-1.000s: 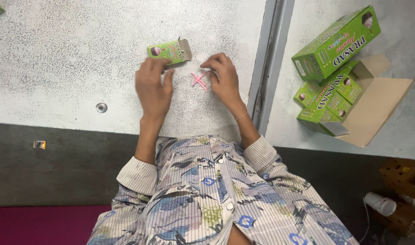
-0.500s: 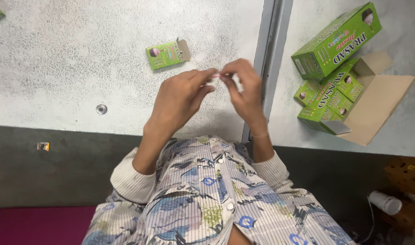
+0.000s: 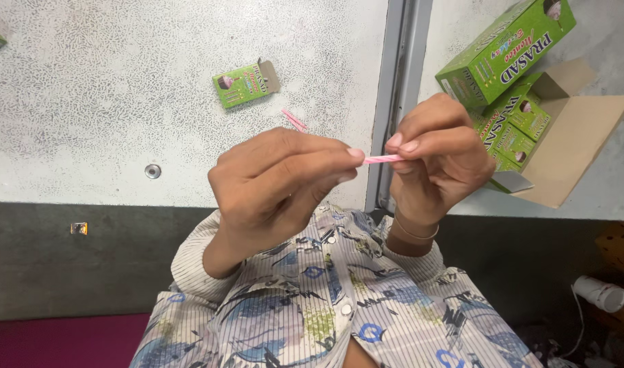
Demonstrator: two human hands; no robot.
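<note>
Now both hands [image 3: 285, 180] [image 3: 438, 160] pinch a horizontal pink stick [image 3: 382, 159].

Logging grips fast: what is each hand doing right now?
Left hand: pinched shut on the thin pink stick.
Right hand: pinched shut on the stick's other end.

Pretty evenly lit overall, soft diffuse light with no hard glare anywhere. The speckled tabletop [image 3: 87, 102] comes out bright, almost washed out up top, while the dark strip along its near edge and the bottom right corner sink into murk. Shadows are faint and mostly sit under the left hand [image 3: 278, 184] and right hand [image 3: 438, 160]. Focus is decent; the fingertips look slightly soft. No obvious edge distortion.
</note>
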